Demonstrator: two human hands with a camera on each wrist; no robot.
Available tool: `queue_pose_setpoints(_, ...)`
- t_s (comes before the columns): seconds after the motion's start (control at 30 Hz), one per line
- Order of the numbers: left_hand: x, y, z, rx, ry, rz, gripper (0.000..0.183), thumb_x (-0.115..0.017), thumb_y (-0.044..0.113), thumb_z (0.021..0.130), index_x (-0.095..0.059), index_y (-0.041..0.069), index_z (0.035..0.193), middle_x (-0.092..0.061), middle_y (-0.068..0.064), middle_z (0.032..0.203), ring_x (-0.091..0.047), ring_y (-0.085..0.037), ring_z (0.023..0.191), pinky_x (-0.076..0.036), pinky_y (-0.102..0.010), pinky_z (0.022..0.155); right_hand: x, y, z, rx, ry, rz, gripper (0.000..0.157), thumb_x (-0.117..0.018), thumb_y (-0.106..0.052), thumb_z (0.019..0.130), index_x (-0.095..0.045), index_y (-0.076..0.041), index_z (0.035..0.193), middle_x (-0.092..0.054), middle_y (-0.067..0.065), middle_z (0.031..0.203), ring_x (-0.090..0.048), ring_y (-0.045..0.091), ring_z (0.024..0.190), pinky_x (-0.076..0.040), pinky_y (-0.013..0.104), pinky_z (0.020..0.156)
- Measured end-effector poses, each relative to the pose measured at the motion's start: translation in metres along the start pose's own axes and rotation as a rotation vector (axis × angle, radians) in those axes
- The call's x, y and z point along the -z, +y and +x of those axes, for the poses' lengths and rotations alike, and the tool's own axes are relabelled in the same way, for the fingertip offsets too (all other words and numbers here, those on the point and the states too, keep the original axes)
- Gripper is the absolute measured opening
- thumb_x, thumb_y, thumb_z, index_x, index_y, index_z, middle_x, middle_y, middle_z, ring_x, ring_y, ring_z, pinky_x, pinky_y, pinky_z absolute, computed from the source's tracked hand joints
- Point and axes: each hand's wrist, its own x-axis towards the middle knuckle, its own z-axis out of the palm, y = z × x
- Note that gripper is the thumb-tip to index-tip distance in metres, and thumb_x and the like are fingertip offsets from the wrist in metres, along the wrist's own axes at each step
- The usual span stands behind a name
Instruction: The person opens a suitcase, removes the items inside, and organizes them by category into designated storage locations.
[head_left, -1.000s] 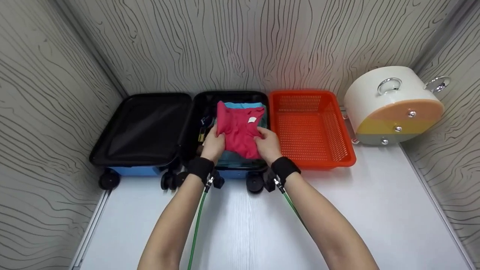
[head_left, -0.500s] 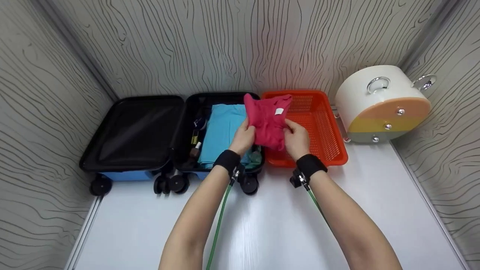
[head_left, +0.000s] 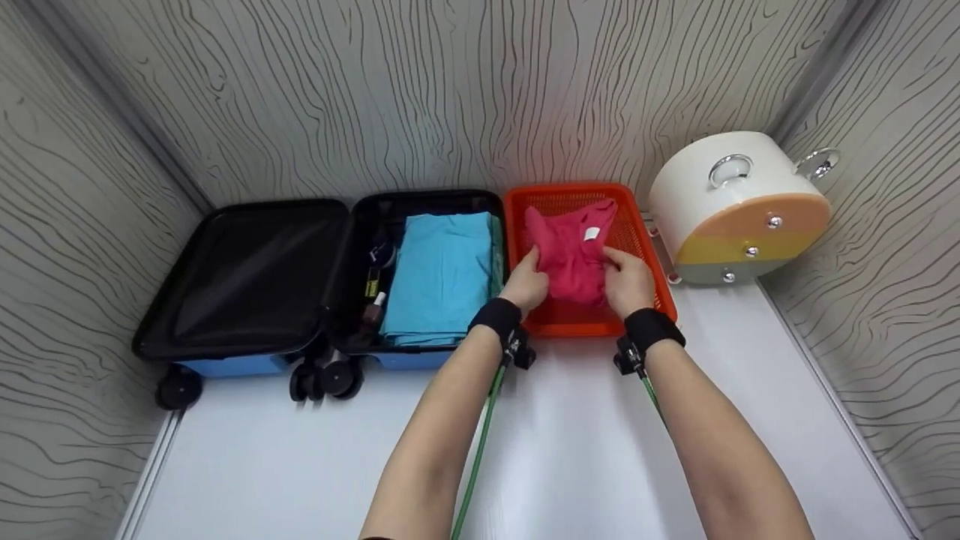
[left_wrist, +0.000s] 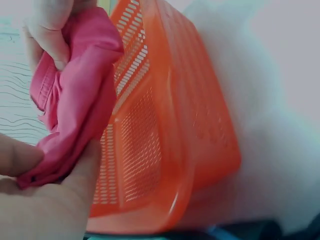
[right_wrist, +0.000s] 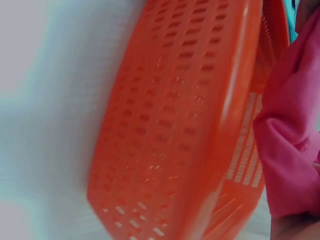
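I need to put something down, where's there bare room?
The white tabletop is bare left of the left forearm, in front of the suitcase, and right of the right forearm, in front of the white box. The back row is crowded: suitcase, basket and box side by side, pink cloth held over the basket.

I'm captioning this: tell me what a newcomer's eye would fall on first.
The pink cloth draws the eye, held in the left hand and right hand over the basket. Then come the blue cloth in the suitcase to the left and the drum-shaped box at the right.
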Motion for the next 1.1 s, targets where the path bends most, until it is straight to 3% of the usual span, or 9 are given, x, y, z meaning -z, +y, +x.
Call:
queue_pose_setpoints(0.2,-0.010,-0.008,0.001,0.022,0.018,0.108,0.071,-0.036,-0.009,0.099,-0.014,0.009,0.165,-0.024,-0.007,0.168,-0.025,-0.021,0.151,-0.029,-0.030,0.118,-0.006,0.008,0.001,-0.084,-0.101,0.059,0.044,-0.041,-0.005,0.107,-0.051,0.000,0.149,-0.049,0.021,0.152,-0.039,0.035,0.144,-0.033,0.046,0.117)
queue_pose_setpoints(0.43,-0.011,-0.011,-0.004,0.109,-0.086,0.046,0.066,-0.034,0.004,0.103,-0.008,0.001,0.163,-0.013,-0.010,0.170,-0.013,-0.024,0.155,-0.020,-0.032,0.122,-0.005,0.014,0.000,-0.176,-0.327,0.126,0.055,-0.033,-0.003,0.106,-0.025,0.001,0.161,-0.026,0.024,0.164,-0.021,0.037,0.152,-0.021,0.048,0.122)
queue_pose_setpoints(0.63,-0.008,-0.015,-0.004,0.125,-0.086,0.036,0.060,-0.033,0.011,0.107,-0.014,-0.001,0.162,-0.014,-0.010,0.170,-0.012,-0.025,0.155,-0.016,-0.033,0.123,0.005,0.019,0.003,-0.220,-0.323,0.091,0.058,-0.027,0.000,0.101,-0.023,0.009,0.158,-0.025,0.030,0.162,-0.021,0.041,0.151,-0.020,0.049,0.122)
queue_pose_setpoints(0.83,-0.009,-0.014,-0.005,0.114,-0.097,0.052,0.059,-0.035,0.012,0.107,-0.016,0.001,0.162,-0.016,-0.009,0.170,-0.013,-0.024,0.156,-0.016,-0.033,0.123,0.009,0.019,0.004,-0.226,-0.335,0.098,0.058,-0.026,-0.002,0.102,-0.018,0.011,0.158,-0.022,0.031,0.162,-0.018,0.042,0.151,-0.019,0.050,0.122)
queue_pose_setpoints(1.1,-0.007,-0.007,-0.008,0.044,-0.116,0.049,0.059,-0.037,0.012,0.108,-0.019,0.002,0.162,-0.021,-0.011,0.169,-0.017,-0.025,0.155,-0.018,-0.035,0.123,0.005,0.009,0.001,-0.192,-0.305,0.107,0.054,-0.029,-0.006,0.106,-0.022,0.009,0.158,-0.027,0.030,0.161,-0.024,0.040,0.150,-0.023,0.048,0.122)
